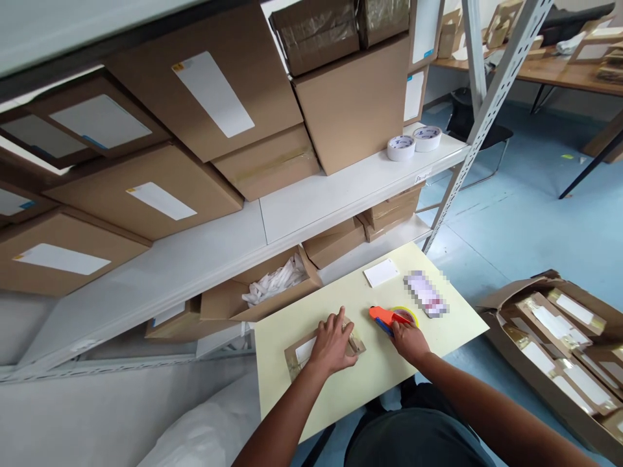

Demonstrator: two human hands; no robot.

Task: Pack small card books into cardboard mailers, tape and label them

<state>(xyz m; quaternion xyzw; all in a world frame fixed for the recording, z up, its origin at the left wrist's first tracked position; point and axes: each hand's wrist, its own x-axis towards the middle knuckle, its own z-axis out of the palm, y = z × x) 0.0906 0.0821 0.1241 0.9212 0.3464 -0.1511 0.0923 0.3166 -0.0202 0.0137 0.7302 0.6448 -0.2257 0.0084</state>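
Note:
My left hand (333, 344) lies flat with fingers spread on a small brown cardboard parcel (298, 355) with a white label, resting on the pale yellow table (360, 383). My right hand (409, 340) is closed round the handle of an orange and blue tape dispenser (387, 317) carrying a yellow-edged tape roll, just right of the parcel. Both stand on the tabletop.
A white card (381, 272) and a blurred flat item (427, 294) lie at the table's far end. White shelves (311, 207) hold stacked brown boxes, with two tape rolls (413, 143). An open carton of parcels (559, 344) sits on the blue floor at right.

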